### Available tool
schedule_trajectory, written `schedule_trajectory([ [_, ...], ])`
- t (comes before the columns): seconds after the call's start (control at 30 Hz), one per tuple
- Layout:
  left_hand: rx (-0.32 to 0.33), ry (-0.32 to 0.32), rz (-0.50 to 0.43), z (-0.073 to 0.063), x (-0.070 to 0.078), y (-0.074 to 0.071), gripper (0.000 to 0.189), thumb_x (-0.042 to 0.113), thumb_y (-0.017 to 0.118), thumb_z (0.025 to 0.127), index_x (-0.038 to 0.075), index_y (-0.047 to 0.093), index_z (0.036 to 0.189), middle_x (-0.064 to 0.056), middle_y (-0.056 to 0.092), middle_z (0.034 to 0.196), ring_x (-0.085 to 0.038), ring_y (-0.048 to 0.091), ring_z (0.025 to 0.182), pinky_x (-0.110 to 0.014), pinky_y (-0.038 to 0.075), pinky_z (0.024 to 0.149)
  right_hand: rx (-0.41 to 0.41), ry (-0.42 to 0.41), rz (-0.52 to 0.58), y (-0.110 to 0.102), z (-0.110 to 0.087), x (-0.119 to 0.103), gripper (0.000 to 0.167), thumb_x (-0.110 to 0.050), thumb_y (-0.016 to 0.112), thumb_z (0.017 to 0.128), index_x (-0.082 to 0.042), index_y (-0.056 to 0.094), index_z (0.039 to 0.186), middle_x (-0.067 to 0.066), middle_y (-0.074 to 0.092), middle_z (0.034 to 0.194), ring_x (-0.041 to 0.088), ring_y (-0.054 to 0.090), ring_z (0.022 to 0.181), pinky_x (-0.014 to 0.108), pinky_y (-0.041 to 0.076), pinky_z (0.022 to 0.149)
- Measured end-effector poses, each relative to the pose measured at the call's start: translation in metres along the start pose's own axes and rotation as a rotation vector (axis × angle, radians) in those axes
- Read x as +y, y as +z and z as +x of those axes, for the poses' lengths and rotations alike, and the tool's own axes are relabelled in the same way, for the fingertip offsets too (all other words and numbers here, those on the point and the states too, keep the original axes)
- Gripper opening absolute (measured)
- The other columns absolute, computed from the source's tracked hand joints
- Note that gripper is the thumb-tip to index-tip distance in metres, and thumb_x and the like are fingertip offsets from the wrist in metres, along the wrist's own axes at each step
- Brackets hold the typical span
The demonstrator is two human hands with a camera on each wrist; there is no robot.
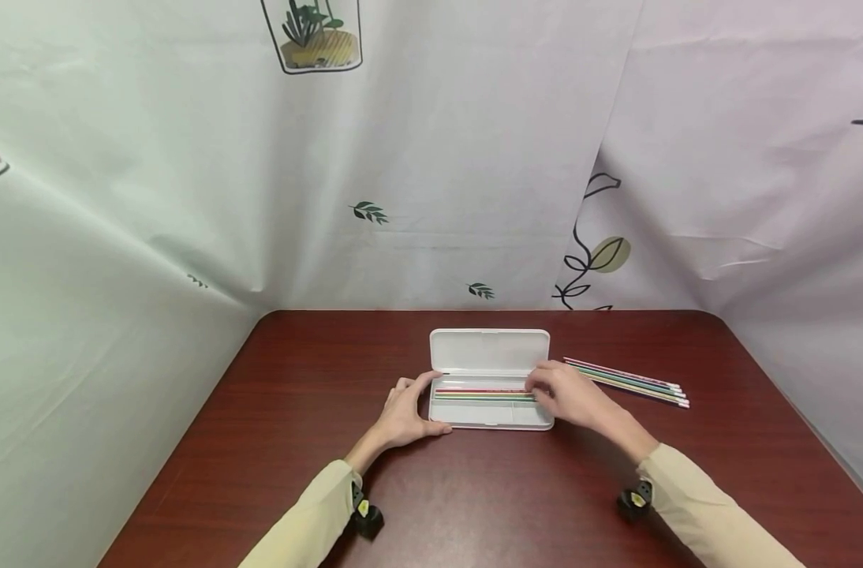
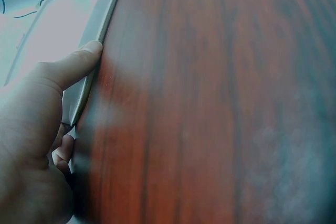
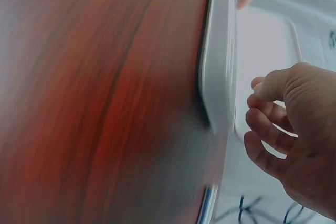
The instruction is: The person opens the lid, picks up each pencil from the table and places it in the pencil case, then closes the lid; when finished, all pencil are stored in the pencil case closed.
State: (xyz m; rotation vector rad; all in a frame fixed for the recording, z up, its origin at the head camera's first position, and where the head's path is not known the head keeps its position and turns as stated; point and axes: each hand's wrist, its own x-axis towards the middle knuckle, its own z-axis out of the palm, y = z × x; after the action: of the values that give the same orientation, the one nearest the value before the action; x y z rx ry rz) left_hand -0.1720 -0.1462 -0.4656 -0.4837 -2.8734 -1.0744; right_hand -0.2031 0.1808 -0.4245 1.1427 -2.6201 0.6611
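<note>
A white pencil case [image 1: 470, 413] lies on the table with its lid [image 1: 488, 349] raised at the back. Several coloured pencils [image 1: 477, 394] lie side by side in its tray, red and green among them. My left hand [image 1: 401, 414] grips the case's left end, thumb on the front edge [image 2: 92, 47] and forefinger by the rear corner. Over the right end of the tray, my right hand [image 1: 565, 390] covers the pencils' right ends. Its fingers [image 3: 265, 127] are loosely bent above the case wall, and no pencil shows between them in the right wrist view.
Several more pencils [image 1: 630, 382] with white ends lie slanted on the dark red wooden table [image 1: 318, 355], to the right of the case behind my right hand. A pale printed cloth [image 1: 431, 158] hangs behind the table and along both sides.
</note>
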Motion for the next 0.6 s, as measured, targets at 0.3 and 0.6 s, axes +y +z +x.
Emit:
schedule_trajectory([
  [0.3, 0.004, 0.01, 0.003, 0.0, -0.001, 0.0, 0.09, 0.037, 0.093, 0.067, 0.022, 0.05, 0.144, -0.008, 0.055, 0.115, -0.024, 0.045, 0.103, -0.044, 0.036, 0.085, 0.195, 0.071, -0.067, -0.026, -0.057, 0.043, 0.022, 0.008, 0.076, 0.073, -0.008, 0.071, 0.087, -0.003, 0.062, 0.083, 0.014, 0.056, 0.07, 0.038, 0.048, 0.062],
  [0.6, -0.005, 0.004, -0.01, 0.0, -0.001, -0.001, 0.09, 0.037, 0.092, 0.068, 0.023, 0.049, 0.145, -0.009, 0.054, 0.116, -0.025, 0.044, 0.104, -0.045, 0.036, 0.086, 0.178, 0.268, -0.172, -0.049, -0.108, 0.067, 0.021, 0.006, 0.077, 0.074, -0.006, 0.071, 0.09, 0.002, 0.062, 0.088, 0.024, 0.061, 0.076, 0.045, 0.049, 0.064],
])
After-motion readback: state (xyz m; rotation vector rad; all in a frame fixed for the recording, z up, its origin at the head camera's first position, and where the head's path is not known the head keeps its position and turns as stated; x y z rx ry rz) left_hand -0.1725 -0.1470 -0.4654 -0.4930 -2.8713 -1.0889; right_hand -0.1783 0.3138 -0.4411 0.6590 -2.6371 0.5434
